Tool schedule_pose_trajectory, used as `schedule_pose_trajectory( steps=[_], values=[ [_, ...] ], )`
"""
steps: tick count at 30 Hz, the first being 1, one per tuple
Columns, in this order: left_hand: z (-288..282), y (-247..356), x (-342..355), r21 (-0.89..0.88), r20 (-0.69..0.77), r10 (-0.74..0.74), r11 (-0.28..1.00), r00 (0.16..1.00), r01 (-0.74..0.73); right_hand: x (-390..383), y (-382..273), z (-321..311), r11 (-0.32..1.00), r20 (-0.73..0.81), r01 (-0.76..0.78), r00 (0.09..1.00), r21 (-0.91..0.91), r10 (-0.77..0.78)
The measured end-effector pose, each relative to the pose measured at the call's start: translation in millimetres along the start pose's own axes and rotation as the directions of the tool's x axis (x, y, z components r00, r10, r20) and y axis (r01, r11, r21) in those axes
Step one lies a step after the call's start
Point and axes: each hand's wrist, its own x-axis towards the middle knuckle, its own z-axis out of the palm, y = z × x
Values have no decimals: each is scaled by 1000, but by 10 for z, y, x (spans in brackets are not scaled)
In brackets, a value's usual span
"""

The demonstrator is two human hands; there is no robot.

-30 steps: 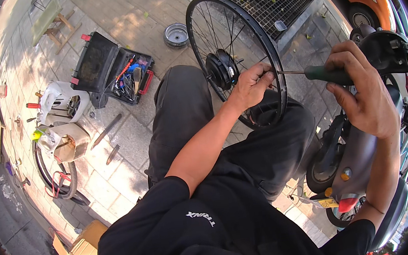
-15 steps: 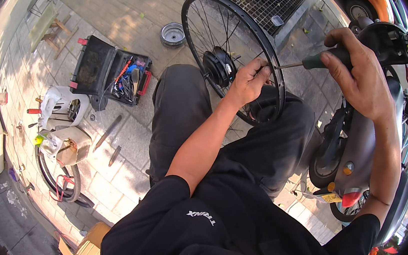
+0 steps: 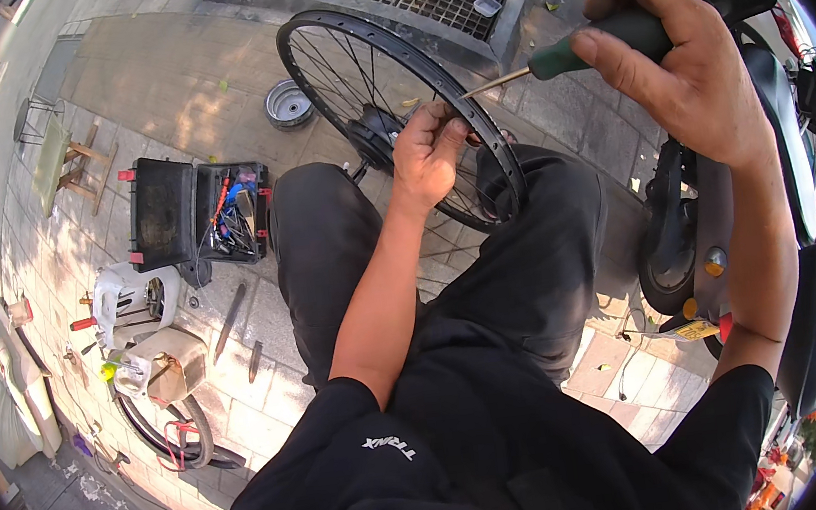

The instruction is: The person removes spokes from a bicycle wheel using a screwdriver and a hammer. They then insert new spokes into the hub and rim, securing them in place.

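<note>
A black spoked wheel rim (image 3: 382,40) with a thick black hub (image 3: 371,136) stands tilted between my knees, without a tyre. My left hand (image 3: 427,160) reaches inside the rim, thumb and fingers pinched on a spoke close to the rim's inner face; the fingers hide the exact grip. Out to the right, my right hand (image 3: 694,71) is wrapped round the green handle of a screwdriver (image 3: 557,58). Its thin metal shaft points left and down, with the tip at the holes in the rim's outer face, across from my left fingertips.
An open black toolbox (image 3: 164,214) full of hand tools lies left of my knee. A round metal part (image 3: 288,103) sits beyond it. Cut white containers (image 3: 164,368) and a loose tyre (image 3: 197,430) are further left. A parked scooter (image 3: 736,218) stands close on my right.
The view has shifted, so the scene sits differently in it. The wheel has turned or leaned somewhat, and the screwdriver now slants down toward the rim instead of lying nearly level.
</note>
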Motion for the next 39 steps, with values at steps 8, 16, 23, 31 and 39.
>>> schedule_pose_trajectory(
  steps=[8, 16, 23, 31, 39],
  values=[
    [32, 71, 42, 75, -40, 22, 997, 999, -19, -156, 168, 25, 998, 60, -51, 997, 47, 48],
    [-125, 36, 63, 34, 70, -53, 998, 996, 51, -214, 261, 86, 992, 14, -27, 1000, 122, 26],
    [-89, 18, 36, -52, 39, -28, 998, 999, 30, -246, 318, 104, 985, 63, -25, 998, 171, 15],
    [-111, -93, 13, 41, -26, 11, 999, 1000, -10, -196, 420, 150, 987, 37, 91, 995, 133, -96],
    [-84, -149, 4, 157, -34, 116, 982, 993, -110, -7, 104, -157, 988, 268, 102, 955, 116, -130]
  ],
)
